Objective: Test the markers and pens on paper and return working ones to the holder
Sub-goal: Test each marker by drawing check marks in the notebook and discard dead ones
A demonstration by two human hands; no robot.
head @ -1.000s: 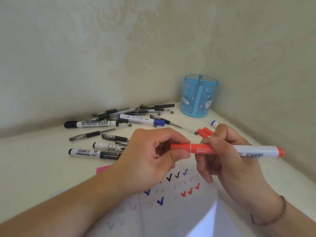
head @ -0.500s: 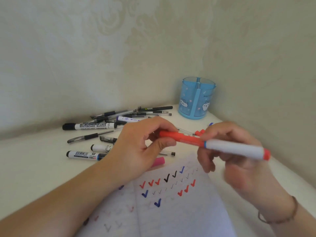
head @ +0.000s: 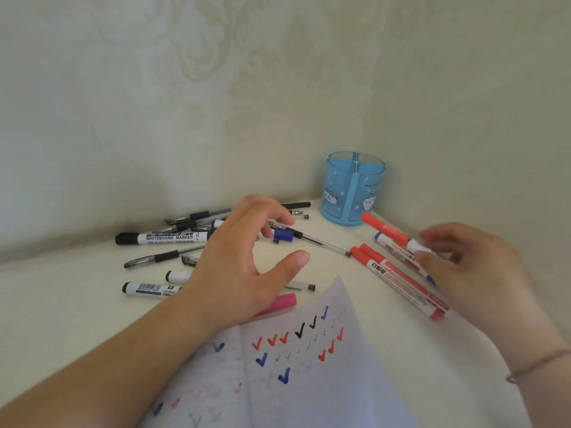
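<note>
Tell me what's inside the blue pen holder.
Nothing shows inside the blue pen holder: through its see-through walls only the dividers are visible, with no pen sticking above the rim. The very bottom, behind the cartoon prints, cannot be made out.

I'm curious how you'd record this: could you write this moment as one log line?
right hand: holds red marker low by two red markers | left hand: open above pens | holder: looks empty | paper: check marks

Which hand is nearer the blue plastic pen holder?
Right. The right hand lies just right of and below the blue plastic pen holder; the left hand is further off, lower left.
</note>
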